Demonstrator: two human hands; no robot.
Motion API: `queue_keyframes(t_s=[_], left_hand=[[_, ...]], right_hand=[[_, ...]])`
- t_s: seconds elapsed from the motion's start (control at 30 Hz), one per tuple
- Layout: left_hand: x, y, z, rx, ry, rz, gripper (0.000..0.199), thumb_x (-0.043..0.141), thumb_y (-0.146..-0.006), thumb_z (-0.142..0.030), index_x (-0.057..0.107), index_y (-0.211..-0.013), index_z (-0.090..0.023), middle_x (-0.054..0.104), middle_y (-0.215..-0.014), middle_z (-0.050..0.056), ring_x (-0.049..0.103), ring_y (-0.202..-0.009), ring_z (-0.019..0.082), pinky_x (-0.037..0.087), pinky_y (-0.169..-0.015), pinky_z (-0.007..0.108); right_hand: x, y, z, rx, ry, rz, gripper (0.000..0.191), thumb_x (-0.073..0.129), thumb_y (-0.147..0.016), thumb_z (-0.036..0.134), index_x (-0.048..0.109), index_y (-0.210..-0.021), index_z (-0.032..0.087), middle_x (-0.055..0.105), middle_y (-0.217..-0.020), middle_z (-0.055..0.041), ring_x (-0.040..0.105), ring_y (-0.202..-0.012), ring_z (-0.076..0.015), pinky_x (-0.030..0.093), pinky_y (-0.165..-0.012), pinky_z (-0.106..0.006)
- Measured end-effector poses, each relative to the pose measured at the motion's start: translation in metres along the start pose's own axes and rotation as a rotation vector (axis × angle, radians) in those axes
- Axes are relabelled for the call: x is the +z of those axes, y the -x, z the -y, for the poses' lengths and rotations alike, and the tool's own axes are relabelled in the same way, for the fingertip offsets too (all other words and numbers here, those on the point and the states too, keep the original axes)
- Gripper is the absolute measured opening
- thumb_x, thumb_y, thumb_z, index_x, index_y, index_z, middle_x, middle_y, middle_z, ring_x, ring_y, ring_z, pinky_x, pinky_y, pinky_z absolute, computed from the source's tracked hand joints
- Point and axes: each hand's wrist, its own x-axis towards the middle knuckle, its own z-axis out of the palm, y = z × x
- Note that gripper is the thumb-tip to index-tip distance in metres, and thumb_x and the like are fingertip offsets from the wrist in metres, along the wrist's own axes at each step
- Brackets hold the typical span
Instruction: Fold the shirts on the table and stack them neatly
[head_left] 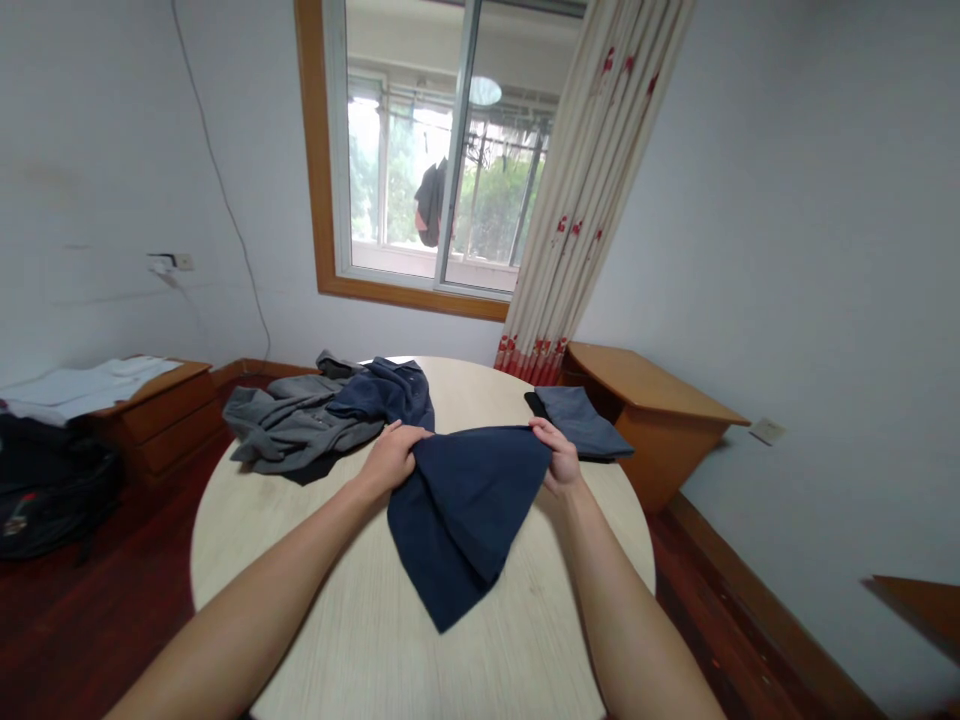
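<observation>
A dark navy piece of cloth (480, 490), perhaps a folded garment, is stretched between my two hands over the round table. My left hand (396, 455) is closed on its upper left corner, and my right hand (556, 455) pinches the upper right corner. The lower part hangs down to a point toward me; whether it touches the tabletop I cannot tell. Just beyond my left hand lies a loose heap with a grey garment (300, 425) and a navy shirt (386, 390). A folded grey-blue cloth (585, 420) with something black under it sits beyond my right hand.
The round pale wooden table (337, 640) carries all of this. A wooden desk (645, 385) stands close at the right. On the left are a low drawer cabinet (176, 420) with papers and a black bag (52, 490). A curtain (577, 220) hangs by the window.
</observation>
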Motion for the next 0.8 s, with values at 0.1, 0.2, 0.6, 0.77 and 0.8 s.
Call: queue_keyframes(t_s=[0.1,0.2,0.6,0.77,0.8], left_hand=[[-0.004,-0.001,-0.001,0.012,0.011,-0.068,0.043,0.044,-0.079,-0.008,0.07,-0.111,-0.022,0.071,-0.117,0.006,0.061,-0.114,0.024,0.036,-0.112,0.046],[-0.008,0.0,-0.004,0.025,0.034,-0.156,0.038,0.043,-0.089,-0.016,0.066,-0.119,-0.019,0.067,-0.124,0.009,0.059,-0.117,0.024,0.042,-0.107,0.042],[0.022,0.013,-0.01,-0.027,-0.106,0.363,0.056,0.071,-0.084,-0.044,0.058,-0.135,-0.025,0.042,-0.153,0.011,0.037,-0.139,0.034,0.027,-0.115,0.054],[0.029,0.013,-0.025,0.075,-0.073,0.396,0.056,0.064,-0.09,-0.042,0.049,-0.142,-0.028,0.051,-0.145,0.011,0.039,-0.138,0.032,0.006,-0.115,0.067],[0.031,0.012,-0.028,0.084,-0.079,0.376,0.054,0.062,-0.091,-0.039,0.048,-0.142,-0.028,0.054,-0.141,0.011,0.041,-0.136,0.031,0.004,-0.115,0.067]], right_hand=[[-0.009,-0.004,0.0,-0.052,0.005,-0.127,0.037,0.067,-0.074,0.051,0.063,-0.096,0.022,0.069,-0.078,-0.003,0.068,-0.073,-0.0243,0.055,-0.07,-0.04],[-0.014,-0.006,0.0,-0.068,-0.058,-0.196,0.035,0.068,-0.073,0.046,0.062,-0.098,0.023,0.069,-0.082,-0.0027,0.068,-0.076,-0.0244,0.055,-0.075,-0.041],[-0.045,-0.023,-0.01,-0.159,0.0,-0.687,0.048,0.075,-0.057,0.044,0.066,-0.095,0.017,0.063,-0.076,-0.0001,0.057,-0.06,-0.0138,0.05,-0.057,-0.029],[-0.034,-0.021,-0.026,-0.109,0.22,-0.484,0.049,0.075,-0.058,0.049,0.069,-0.093,0.016,0.062,-0.071,-0.0007,0.059,-0.063,-0.0174,0.054,-0.063,-0.035],[-0.033,-0.021,-0.029,-0.098,0.287,-0.435,0.048,0.073,-0.06,0.05,0.069,-0.094,0.016,0.063,-0.073,-0.0017,0.059,-0.064,-0.0183,0.055,-0.064,-0.036]])
